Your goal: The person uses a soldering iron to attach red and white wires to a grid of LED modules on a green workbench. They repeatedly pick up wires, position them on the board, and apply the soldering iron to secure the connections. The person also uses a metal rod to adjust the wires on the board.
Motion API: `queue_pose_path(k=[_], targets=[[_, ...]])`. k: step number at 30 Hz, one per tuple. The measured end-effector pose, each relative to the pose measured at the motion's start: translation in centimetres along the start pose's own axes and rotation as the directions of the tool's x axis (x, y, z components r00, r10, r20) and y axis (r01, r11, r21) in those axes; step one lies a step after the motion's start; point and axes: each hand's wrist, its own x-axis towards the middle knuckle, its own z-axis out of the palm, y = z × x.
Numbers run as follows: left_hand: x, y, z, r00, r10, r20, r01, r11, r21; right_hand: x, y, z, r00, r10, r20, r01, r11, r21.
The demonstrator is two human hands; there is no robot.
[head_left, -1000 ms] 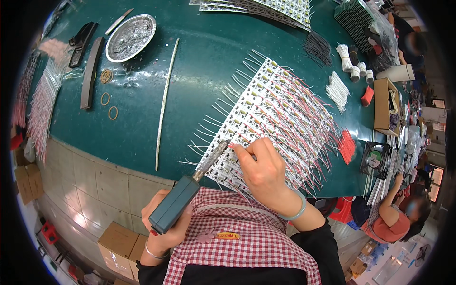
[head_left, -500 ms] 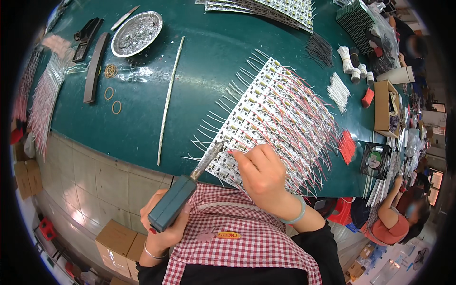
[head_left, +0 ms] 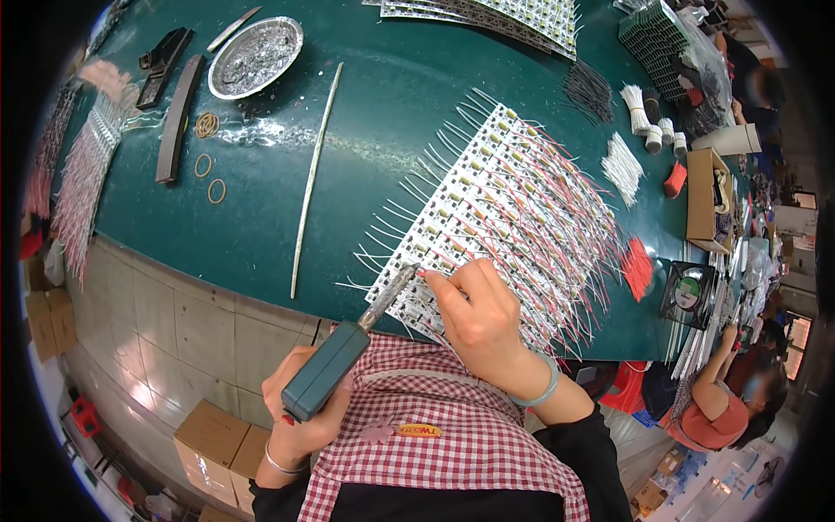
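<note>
My left hand (head_left: 306, 432) is wrapped round the dark green handle of a soldering iron (head_left: 327, 371). Its metal tip rests at the lower left part of a white circuit board panel (head_left: 432, 228). Beside that tip, my right hand (head_left: 484, 311) has thumb and forefinger pinched together just over the board; what they hold is hidden. Rows of thin red and white wires (head_left: 548, 235) cover the panel's right side, and white wire ends (head_left: 396, 209) stick out along its left edge.
To the left are a metal bowl (head_left: 214, 76) of grey scraps, a dark bar (head_left: 178, 122), rubber bands (head_left: 206, 125) and a thin pale rod (head_left: 315, 183). Red wires (head_left: 637, 270), white wires (head_left: 622, 170) and a cardboard box (head_left: 701, 209) lie right. A co-worker (head_left: 713, 404) sits far right.
The iron and my left hand have shifted slightly up and to the right, bringing the tip nearer my right fingertips. My right hand has barely moved.
</note>
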Motion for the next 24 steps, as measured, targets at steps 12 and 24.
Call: queue_pose_path(k=[12, 24], targets=[[-0.4, -0.1, -0.1, 0.996, -0.083, 0.036, 0.084, 0.996, -0.016, -0.1, 0.0, 0.2, 1.0, -0.017, 0.003, 0.017, 1.0, -0.009], [-1.3, -0.6, -0.2, 0.998, -0.063, -0.027, 0.062, 0.997, -0.043, 0.0, -0.2, 0.1, 1.0, -0.014, -0.003, 0.013, 1.0, -0.023]])
